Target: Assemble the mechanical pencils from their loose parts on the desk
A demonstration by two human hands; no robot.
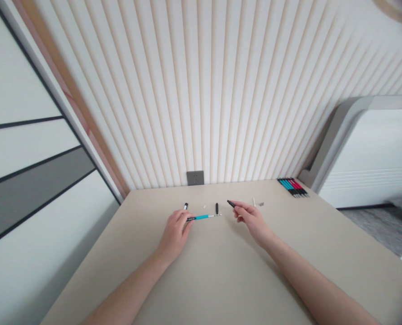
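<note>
My left hand (175, 230) is closed around the black end of a blue pen (201, 217), held nearly level just above the table. A thin pale tip sticks out of the pen's right end. In a pinch, my right hand (250, 219) holds a small black pen part (231, 203), its dark end pointing up and left. Between the hands lies another short black pen part (217, 208). A small black-and-white piece (186, 206) rests just beyond my left fingers.
Several blue and red pens (293, 188) lie side by side at the table's back right. A thin white stick (254, 202) and small metallic bits (261, 204) are behind my right hand. The ribbed wall with a dark socket (195, 178) borders the table (204, 280).
</note>
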